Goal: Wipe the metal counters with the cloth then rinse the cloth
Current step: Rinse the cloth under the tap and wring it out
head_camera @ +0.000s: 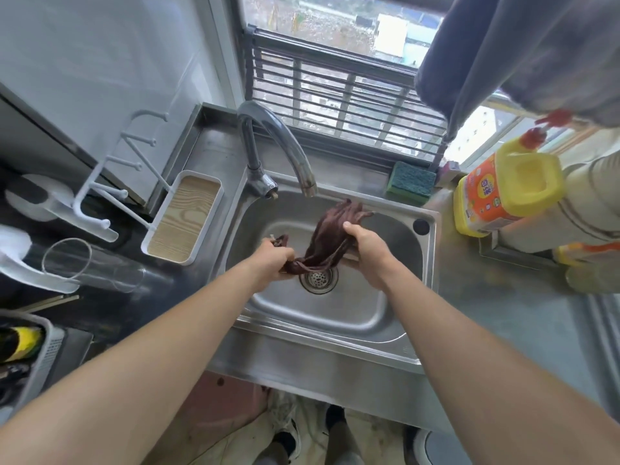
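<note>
Head view: left hand (273,258) and right hand (364,245) each grip the brown cloth (327,241) over the sink (362,317). Cloth long axis runs from the left hand up past the right hand, toward the faucet (295,156) spout.

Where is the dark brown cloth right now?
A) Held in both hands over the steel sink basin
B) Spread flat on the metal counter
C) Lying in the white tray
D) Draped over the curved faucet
A: the left hand and right hand both grip the bunched dark brown cloth above the steel sink basin, near the drain.
</note>
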Demonstrator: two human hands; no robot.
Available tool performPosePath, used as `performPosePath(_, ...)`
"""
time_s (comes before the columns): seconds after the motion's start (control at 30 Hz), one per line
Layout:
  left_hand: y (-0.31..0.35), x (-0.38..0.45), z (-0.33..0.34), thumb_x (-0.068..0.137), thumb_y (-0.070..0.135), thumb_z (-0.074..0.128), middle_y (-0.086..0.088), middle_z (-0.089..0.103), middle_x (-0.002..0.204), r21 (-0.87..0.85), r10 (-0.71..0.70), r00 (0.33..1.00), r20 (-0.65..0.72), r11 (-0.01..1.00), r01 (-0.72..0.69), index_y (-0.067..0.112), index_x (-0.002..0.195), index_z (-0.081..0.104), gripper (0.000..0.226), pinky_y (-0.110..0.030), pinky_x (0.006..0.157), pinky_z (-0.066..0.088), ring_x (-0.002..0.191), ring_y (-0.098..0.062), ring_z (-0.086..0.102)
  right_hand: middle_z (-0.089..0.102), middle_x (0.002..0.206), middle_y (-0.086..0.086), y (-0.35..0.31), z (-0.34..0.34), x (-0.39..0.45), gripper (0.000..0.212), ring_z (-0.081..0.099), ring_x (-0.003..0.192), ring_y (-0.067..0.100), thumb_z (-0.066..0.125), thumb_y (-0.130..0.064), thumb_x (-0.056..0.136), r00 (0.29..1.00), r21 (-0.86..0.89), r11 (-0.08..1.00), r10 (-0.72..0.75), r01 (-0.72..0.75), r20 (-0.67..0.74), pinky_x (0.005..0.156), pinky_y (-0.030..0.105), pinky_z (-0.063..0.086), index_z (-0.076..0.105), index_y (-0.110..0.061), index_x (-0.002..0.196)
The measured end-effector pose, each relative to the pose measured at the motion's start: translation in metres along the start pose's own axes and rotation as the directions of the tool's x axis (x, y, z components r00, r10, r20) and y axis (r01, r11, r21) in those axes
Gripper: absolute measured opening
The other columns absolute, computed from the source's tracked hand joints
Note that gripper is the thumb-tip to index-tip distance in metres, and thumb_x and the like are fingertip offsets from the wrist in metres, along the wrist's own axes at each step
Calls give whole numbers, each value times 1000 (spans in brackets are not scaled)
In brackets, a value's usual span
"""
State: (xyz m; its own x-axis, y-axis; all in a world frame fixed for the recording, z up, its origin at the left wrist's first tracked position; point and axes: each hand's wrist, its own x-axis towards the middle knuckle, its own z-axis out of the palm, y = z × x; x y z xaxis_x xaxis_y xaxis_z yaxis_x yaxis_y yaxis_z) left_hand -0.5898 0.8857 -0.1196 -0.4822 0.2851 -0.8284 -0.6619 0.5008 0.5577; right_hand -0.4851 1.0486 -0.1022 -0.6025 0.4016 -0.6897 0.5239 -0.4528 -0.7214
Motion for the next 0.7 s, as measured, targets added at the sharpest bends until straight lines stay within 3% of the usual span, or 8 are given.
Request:
performPosePath(0.07,6,-9,5,82,19,70,-20,29,151,369,79,997,-23,927,-65,12,155,7,97,-50,107,45,134,-34,43,74,96,6,-6,1,-2,25,70,91,23,53,-28,99,999,39,999,19,-21,44,85,39,55,66,-11,111)
performPosePath(0.1,10,-14,10,78,24,69,-18,31,150,432,162,987,26,888,-157,12,154,17,93,-45,107,44,135,-33,40,71,96,9,-8,2,-4,22,69,88,25,52,-21,98,997,49,998,20,-24,77,82,39,56,64,-8,110)
performPosePath(0.17,25,-25,21,76,26,59,-11,57,113,251,247,950,189,923,-290,11,119,57,46,-31,89,45,109,-25,51,66,94,15,-14,4,-9,25,67,83,26,50,-7,91,986,28,999,20,-25,163,75,36,57,62,-1,111)
performPosePath(0.23,36,-34,26,87,28,56,-1,64,96,144,210,929,303,954,-263,18,96,64,16,-28,82,40,96,-19,56,66,97,19,-19,3,-9,38,67,86,29,47,-3,83,977,-9,1000,4,-2,212,75,37,58,61,6,117)
performPosePath(0.33,38,-23,20,92,28,67,-3,74,111,182,273,920,281,926,-331,13,114,70,26,-27,86,43,102,-15,64,72,101,17,-28,-5,-5,40,71,93,31,42,3,85,983,-48,996,-68,77,168,82,42,60,67,3,116)
performPosePath(0.5,36,-7,17,79,26,79,-4,74,104,-119,378,918,122,923,-365,18,110,67,34,-38,89,54,99,-23,69,76,90,17,-40,-17,12,34,73,85,36,43,4,87,981,-10,983,-183,183,-58,72,40,62,75,-4,92)
performPosePath(0.63,42,-9,27,91,32,63,2,71,100,-241,330,934,139,926,-291,25,110,61,20,-30,75,49,93,-17,66,72,106,6,-38,-21,19,21,67,97,22,54,-23,96,982,87,994,-73,58,175,90,40,53,69,-17,109)
performPosePath(0.7,43,-8,31,98,29,55,1,71,102,-236,353,927,129,919,-317,21,114,62,19,-28,76,51,92,-15,66,73,115,0,-31,-23,22,30,69,104,20,64,-16,93,960,-5,996,-89,94,265,92,41,53,63,-24,122)
